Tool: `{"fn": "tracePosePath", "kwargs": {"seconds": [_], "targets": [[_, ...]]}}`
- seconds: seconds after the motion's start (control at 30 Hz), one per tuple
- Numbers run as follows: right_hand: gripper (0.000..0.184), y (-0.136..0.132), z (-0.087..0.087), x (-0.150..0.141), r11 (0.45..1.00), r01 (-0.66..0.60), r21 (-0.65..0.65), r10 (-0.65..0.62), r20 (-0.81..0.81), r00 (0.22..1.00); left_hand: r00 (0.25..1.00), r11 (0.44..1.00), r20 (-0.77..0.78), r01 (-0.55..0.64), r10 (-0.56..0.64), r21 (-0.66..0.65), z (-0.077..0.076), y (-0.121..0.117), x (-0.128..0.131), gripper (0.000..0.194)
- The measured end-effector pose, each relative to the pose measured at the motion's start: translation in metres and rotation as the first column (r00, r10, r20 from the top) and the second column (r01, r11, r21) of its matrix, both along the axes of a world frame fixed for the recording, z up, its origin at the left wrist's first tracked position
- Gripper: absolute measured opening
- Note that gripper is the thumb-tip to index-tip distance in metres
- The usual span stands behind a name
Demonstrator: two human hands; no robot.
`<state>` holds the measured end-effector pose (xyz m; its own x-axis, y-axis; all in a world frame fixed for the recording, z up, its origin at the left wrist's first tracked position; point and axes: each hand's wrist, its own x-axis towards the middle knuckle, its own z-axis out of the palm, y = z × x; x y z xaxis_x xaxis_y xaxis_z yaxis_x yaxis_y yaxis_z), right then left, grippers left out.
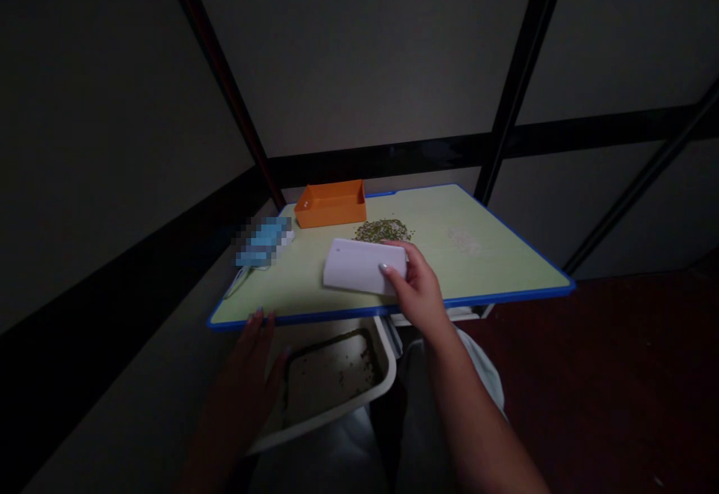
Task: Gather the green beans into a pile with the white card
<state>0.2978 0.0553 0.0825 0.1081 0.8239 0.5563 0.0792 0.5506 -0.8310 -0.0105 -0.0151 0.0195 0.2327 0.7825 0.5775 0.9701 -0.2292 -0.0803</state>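
Observation:
My right hand (420, 284) is closed around the right end of a white curved plastic-looking sheet (356, 266), with the thumb on its near face. The sheet stands tilted over the table near its front edge. Just behind it lies a pile of mixed green and pale small grains (385, 230), partly covered by the sheet and my fingers. My left hand (247, 374) is in shadow at the front left, fingers stretched and thumb apart, with fingertips by the table's blue edge. Below and beside it is a pale open tray (387, 374) with scattered grains inside.
An orange open box (331, 206) stands at the back left of the light green table (505, 269). A blurred blue object (264, 239) lies at the left edge, with a pale strap. Pale powdery bits (463, 239) lie on the right. Dark panel walls close off the back and left.

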Motion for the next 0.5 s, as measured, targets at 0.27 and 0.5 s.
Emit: {"fn": "tracePosePath", "kwargs": {"seconds": [0.27,0.5], "targets": [[0.033,-0.013,0.012,0.051,0.906,0.421,-0.046,-0.411,0.144,0.9,1.0,1.0,-0.012,0.005,-0.005,0.001,-0.001,0.002,-0.002,0.061],[0.034,-0.014,0.009,0.041,0.943,0.321,-0.088,-0.307,0.14,0.941,1.0,0.999,0.002,-0.003,0.004,-0.043,-0.002,0.003,-0.004,0.066]]}}
